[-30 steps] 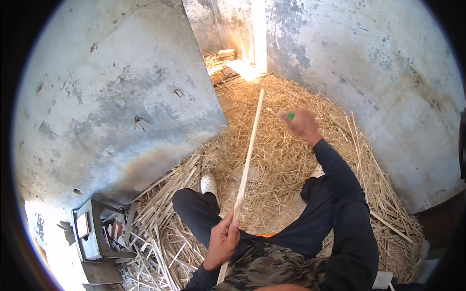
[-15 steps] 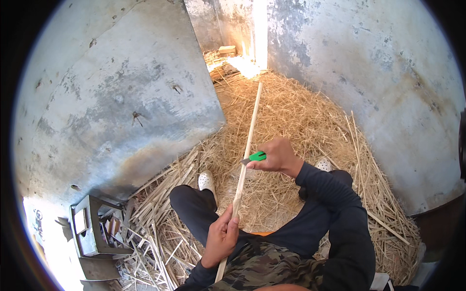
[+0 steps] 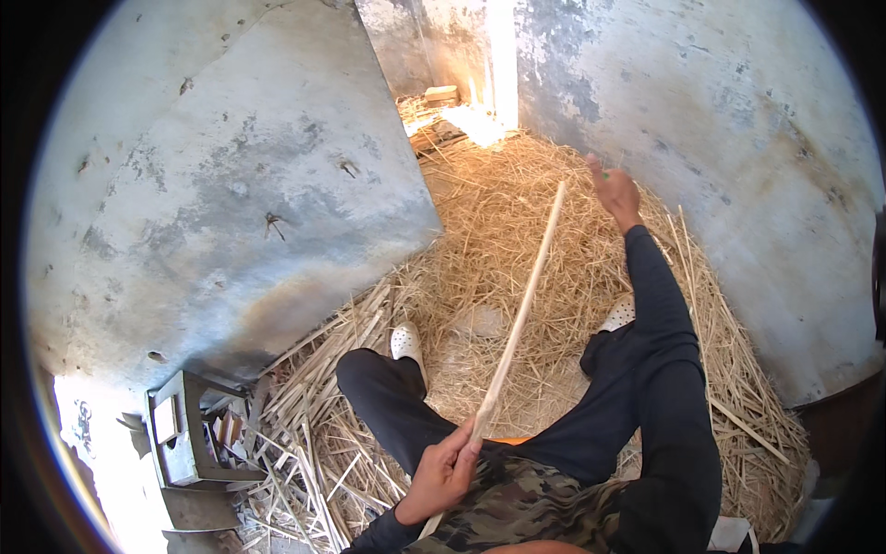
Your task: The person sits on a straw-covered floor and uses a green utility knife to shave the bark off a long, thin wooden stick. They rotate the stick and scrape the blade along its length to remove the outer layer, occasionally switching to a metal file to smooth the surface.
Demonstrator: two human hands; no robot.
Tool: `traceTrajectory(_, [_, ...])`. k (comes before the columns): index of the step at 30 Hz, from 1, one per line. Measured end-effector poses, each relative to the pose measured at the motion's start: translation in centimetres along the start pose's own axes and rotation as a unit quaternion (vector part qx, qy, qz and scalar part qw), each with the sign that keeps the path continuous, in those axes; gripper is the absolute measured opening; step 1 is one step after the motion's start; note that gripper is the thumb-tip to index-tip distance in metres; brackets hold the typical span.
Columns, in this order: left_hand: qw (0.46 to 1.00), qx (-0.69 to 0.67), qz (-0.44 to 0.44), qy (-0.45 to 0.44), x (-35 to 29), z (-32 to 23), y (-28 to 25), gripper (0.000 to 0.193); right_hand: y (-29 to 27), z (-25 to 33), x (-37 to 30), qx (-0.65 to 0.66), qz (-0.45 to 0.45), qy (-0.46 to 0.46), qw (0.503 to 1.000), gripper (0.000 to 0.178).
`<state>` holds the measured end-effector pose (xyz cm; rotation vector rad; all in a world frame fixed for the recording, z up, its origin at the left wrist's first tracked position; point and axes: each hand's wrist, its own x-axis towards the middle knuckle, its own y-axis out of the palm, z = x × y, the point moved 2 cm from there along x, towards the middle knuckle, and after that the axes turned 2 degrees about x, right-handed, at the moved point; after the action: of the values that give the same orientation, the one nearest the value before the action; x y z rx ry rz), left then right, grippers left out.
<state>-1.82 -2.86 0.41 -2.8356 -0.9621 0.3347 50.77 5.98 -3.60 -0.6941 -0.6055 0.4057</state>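
A long, pale wooden strip (image 3: 522,319) slants up and away from my lap. My left hand (image 3: 441,478) is closed around its lower part, with the near end passing under my wrist. My right hand (image 3: 616,196) is raised beyond and right of the strip's far tip, apart from it. Its fingers are wrapped round the green-handled knife (image 3: 605,174), of which only a speck of green shows; the blade cannot be made out.
Thin shavings (image 3: 498,231) cover the floor ahead. Piles of split strips lie left (image 3: 314,369) and right (image 3: 752,415). A box-like stand (image 3: 189,462) with odds and ends is at lower left. Weathered walls (image 3: 231,185) close in both sides; a small block (image 3: 441,93) lies far back.
My right hand with the knife has left the strip and moved forward and right. The strip's far end has swung right, and my left hand has shifted slightly right and nearer to me.
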Motion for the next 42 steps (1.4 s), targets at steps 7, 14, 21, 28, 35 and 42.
traceTrajectory(7, [0.966,0.119,-0.169,0.154,8.9,-3.7,-6.0,0.044,0.2,5.1,-4.6,0.048,0.03,-0.1,0.993,0.078])
traceTrajectory(14, [0.876,0.053,-0.223,0.424,20.5,-17.2,-11.0,0.033,-0.1,7.9,-7.1,0.088,0.071,-0.14,0.984,0.078])
traceTrajectory(21, [0.872,-0.006,-0.218,0.439,25.6,-19.7,-11.0,0.028,-1.2,7.1,-7.3,0.117,0.06,-0.123,0.984,0.076])
traceTrajectory(28, [0.883,0.022,-0.215,0.417,26.6,-17.7,-10.3,0.028,-1.7,6.6,-7.9,0.134,0.057,-0.122,0.982,0.074])
traceTrajectory(35, [0.851,-0.003,-0.26,0.456,26.6,-16.9,-10.8,0.025,-1.0,7.5,-8.9,0.179,0.079,-0.133,0.972,0.07])
traceTrajectory(42, [0.818,-0.281,-0.269,0.425,27.0,-16.5,-9.6,0.015,-0.8,10.3,-10.8,0.289,0.12,-0.172,0.934,0.064])
